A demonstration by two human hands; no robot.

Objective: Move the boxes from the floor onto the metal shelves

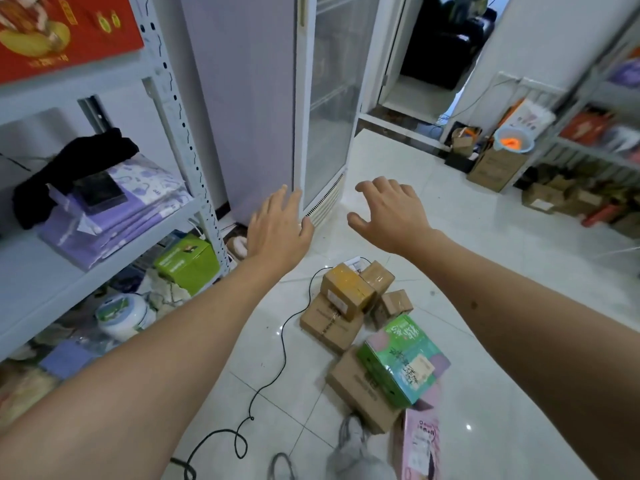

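Red carton (65,32) cut off by the top-left corner; pink box (420,445) cut by the bottom edge; right-hand shelf (602,109) contents blurred.

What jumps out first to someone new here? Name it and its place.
Two bare arms reach forward mid-frame, left hand and right hand spread, fingers holding nothing. Below them a heap of cardboard boxes lies on the white tile floor, with a green printed box on top nearest the camera. At left stands the metal shelf, bearing purple packages.
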